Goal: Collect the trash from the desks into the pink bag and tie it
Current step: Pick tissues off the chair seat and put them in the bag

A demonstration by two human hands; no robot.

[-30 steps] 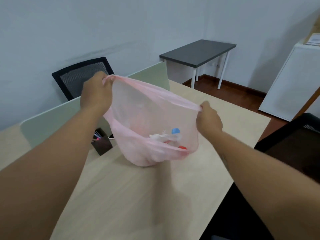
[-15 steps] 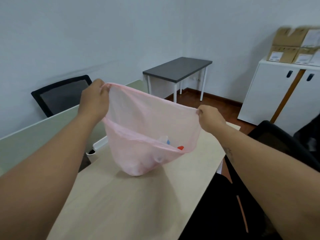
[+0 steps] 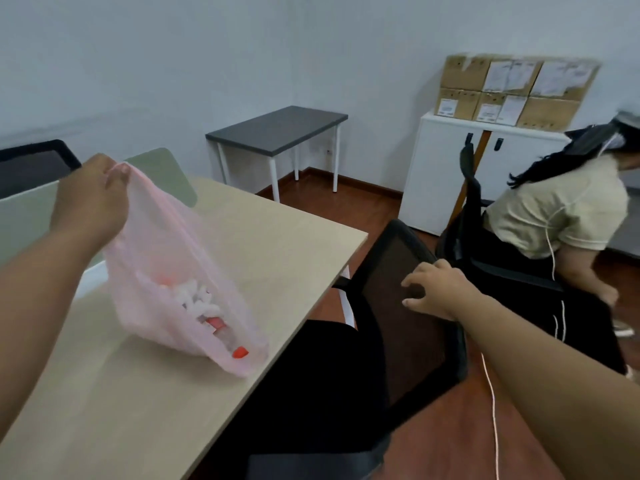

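Note:
The pink bag point(image 3: 166, 268) hangs from my left hand point(image 3: 90, 199), which grips its rim at the upper left. Its bottom rests on the light wooden desk point(image 3: 287, 237) near the desk's right edge. Through the thin plastic I see white crumpled trash point(image 3: 199, 299) and red caps point(image 3: 239, 352). My right hand point(image 3: 434, 289) is off the bag, fingers spread, over the top edge of a black mesh chair back point(image 3: 401, 306) and holds nothing.
A small dark table point(image 3: 277, 128) stands by the far wall. A white cabinet point(image 3: 446, 174) with cardboard boxes point(image 3: 512, 88) on top is at the right. A person in a beige shirt point(image 3: 554, 209) sits on another black chair. Green dividers point(image 3: 162, 168) edge the desk's back.
My right hand let go of the bag's rim and moved right to the chair back. The bag's mouth collapsed and hangs from my left hand alone. The view swung right.

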